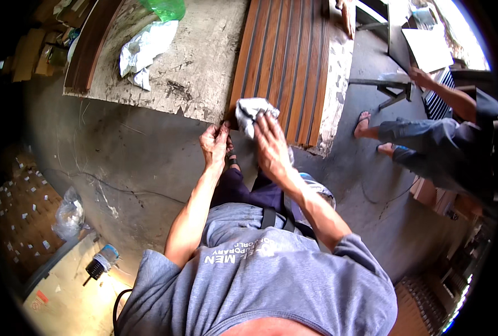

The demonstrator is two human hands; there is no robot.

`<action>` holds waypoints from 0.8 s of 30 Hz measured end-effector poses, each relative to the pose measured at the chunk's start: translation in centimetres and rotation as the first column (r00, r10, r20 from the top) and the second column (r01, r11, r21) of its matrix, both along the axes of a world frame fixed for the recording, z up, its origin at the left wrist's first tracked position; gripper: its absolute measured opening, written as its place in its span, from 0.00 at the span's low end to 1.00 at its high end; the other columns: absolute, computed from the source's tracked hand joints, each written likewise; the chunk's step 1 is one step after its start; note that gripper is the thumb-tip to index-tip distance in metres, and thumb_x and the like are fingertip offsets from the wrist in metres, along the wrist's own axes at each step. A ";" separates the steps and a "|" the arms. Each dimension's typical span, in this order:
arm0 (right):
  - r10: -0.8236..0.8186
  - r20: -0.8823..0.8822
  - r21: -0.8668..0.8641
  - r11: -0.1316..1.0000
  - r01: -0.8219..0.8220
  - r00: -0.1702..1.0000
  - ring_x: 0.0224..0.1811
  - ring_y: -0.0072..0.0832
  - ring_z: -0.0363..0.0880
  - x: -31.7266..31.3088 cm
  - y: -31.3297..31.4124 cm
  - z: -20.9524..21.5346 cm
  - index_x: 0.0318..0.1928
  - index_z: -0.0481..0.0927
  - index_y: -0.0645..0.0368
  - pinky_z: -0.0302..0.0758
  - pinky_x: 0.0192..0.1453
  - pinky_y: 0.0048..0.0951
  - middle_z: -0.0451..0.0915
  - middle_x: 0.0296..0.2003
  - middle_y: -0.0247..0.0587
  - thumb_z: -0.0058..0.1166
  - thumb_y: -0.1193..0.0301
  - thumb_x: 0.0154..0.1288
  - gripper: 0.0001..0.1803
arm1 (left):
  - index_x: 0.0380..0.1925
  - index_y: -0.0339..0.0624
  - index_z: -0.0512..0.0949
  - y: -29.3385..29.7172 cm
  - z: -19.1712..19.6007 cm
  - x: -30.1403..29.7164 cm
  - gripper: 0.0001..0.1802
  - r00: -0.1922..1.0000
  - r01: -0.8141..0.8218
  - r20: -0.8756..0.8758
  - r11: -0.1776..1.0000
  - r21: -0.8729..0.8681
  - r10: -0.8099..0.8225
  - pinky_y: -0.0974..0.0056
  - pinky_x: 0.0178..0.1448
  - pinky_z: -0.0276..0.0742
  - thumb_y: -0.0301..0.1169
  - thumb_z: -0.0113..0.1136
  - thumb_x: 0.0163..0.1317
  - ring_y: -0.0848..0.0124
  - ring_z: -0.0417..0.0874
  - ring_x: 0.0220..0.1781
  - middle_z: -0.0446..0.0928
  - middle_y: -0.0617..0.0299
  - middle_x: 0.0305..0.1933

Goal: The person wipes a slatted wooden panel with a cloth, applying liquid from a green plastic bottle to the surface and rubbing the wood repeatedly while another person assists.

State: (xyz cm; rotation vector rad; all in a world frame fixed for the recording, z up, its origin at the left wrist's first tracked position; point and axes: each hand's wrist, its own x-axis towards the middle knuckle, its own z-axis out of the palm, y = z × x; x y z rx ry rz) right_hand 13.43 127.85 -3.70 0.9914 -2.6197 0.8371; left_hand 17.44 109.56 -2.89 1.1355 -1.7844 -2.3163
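Observation:
A brown slatted wood panel (282,61) with dark grooves lies on the pale, stained worktable (198,73), its near end at the table's front edge. My left hand (215,147) is closed at the panel's near left corner, thumb and fingers pinching the edge there. A crumpled white-grey cloth (250,107) rests on the panel's near end. Over it lies my right hand (272,147), fingers long and pressed together on the cloth, some of which shows by the wrist. The palm side of this hand is hidden.
Left on the table are a white crumpled cloth (147,50), a green plastic bag (167,8) and a dark brown board (96,42). Another person (428,131) stands at the right by a dark stand (392,87). A cable (131,192) runs over the floor.

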 end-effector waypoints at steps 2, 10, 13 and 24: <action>0.046 0.008 -0.068 0.997 -0.045 0.999 0.74 0.50 0.58 -0.2 0.3 -0.7 0.62 0.72 0.66 0.55 0.77 0.53 0.66 0.68 0.57 0.47 0.79 0.56 0.30 | 0.24 0.42 0.75 0.1 0.0 0.0 0.17 0.998 -0.011 -0.066 0.999 -0.033 0.009 0.70 0.23 0.68 0.40 0.71 0.61 0.78 0.71 0.17 0.73 0.66 0.18; -0.045 -0.261 -0.167 0.986 0.000 0.964 0.72 0.51 0.61 -9.3 -1.2 -1.6 0.63 0.70 0.67 0.56 0.75 0.53 0.66 0.67 0.59 0.44 0.79 0.61 0.27 | 0.25 0.41 0.76 0.5 -0.9 0.0 0.18 0.995 -0.014 -0.097 0.995 -0.099 0.004 0.70 0.24 0.68 0.43 0.67 0.63 0.78 0.73 0.18 0.74 0.67 0.17; 0.157 0.165 0.112 0.978 -0.177 0.974 0.76 0.44 0.56 -2.6 -1.1 0.0 0.64 0.71 0.62 0.56 0.77 0.53 0.63 0.70 0.55 0.45 0.78 0.65 0.25 | 0.26 0.38 0.79 0.9 -1.3 0.1 0.19 0.991 -0.081 -0.113 0.995 -0.061 0.073 0.69 0.24 0.70 0.44 0.66 0.65 0.78 0.73 0.17 0.74 0.67 0.16; 0.084 -0.463 0.011 0.996 -0.088 0.882 0.73 0.51 0.59 -6.6 -3.7 -2.5 0.63 0.70 0.66 0.59 0.75 0.53 0.67 0.67 0.56 0.49 0.79 0.54 0.32 | 0.26 0.38 0.78 0.9 -1.4 0.1 0.15 0.992 -0.099 -0.093 0.989 -0.114 0.088 0.71 0.27 0.70 0.37 0.66 0.65 0.80 0.72 0.20 0.73 0.69 0.19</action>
